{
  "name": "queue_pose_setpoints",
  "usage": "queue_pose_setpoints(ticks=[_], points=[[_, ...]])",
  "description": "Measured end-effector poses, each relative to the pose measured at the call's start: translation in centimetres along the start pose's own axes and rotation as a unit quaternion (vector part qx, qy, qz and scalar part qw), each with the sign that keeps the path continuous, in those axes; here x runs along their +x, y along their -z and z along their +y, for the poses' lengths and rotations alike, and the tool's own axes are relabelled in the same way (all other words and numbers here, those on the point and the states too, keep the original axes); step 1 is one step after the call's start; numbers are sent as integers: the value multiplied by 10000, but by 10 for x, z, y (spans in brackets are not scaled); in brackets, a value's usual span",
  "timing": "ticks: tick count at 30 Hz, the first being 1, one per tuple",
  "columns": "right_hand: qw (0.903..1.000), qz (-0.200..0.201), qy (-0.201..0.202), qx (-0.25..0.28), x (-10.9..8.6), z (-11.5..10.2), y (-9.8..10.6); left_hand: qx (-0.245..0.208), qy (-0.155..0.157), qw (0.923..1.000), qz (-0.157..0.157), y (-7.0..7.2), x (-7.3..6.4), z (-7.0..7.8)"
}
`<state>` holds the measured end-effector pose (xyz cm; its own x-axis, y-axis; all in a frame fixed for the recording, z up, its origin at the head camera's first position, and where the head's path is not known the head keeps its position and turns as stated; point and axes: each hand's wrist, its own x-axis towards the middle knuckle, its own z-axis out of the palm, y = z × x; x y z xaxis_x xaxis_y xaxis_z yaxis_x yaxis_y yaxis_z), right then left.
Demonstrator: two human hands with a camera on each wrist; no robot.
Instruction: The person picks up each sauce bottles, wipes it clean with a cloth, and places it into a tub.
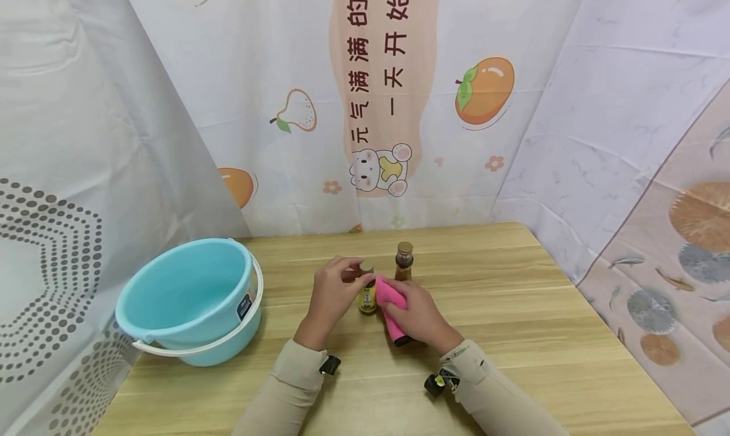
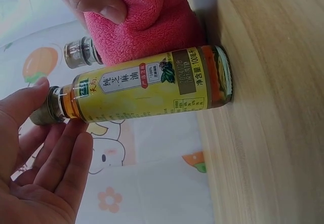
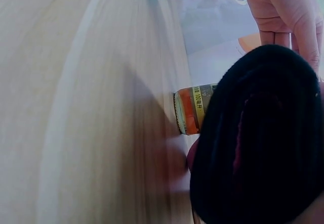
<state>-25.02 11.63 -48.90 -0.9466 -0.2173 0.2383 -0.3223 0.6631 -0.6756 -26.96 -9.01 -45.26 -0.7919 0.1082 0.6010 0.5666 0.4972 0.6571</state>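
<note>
A sesame oil bottle (image 2: 142, 90) with a yellow label stands upright on the table. My left hand (image 1: 335, 290) pinches it at its cap and neck, thumb on one side and fingers on the other. My right hand (image 1: 419, 312) grips a folded pink towel (image 1: 393, 303) right beside that bottle. In the left wrist view the towel's fuzzy surface lies against or just behind the bottle's side. The towel's dark end (image 3: 258, 138) fills much of the right wrist view and covers most of the bottle. A second bottle (image 1: 404, 258) with a gold cap stands behind the towel, its lower part hidden.
A light blue bucket (image 1: 185, 344) with a white handle (image 1: 259, 284) stands at the table's left side. Bare wood-grain table (image 1: 513, 334) extends to the right. Printed curtains (image 1: 285, 56) hang behind the table and along both sides.
</note>
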Motion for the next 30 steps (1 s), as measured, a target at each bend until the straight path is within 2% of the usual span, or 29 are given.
queue_pose_setpoints(ticks=[6,13,21,30], points=[[10000,69,58,9,0,0,0,-141,133,9998,-51,0,0,1],[9996,158,70,208,-1,-6,5,-168,107,9998,-31,1,1,3],[9985,318,286,347,0,-10,9,-225,202,9995,-72,2,1,5],[9960,533,440,575,-1,-15,13,-293,48,9995,-57,2,1,3]])
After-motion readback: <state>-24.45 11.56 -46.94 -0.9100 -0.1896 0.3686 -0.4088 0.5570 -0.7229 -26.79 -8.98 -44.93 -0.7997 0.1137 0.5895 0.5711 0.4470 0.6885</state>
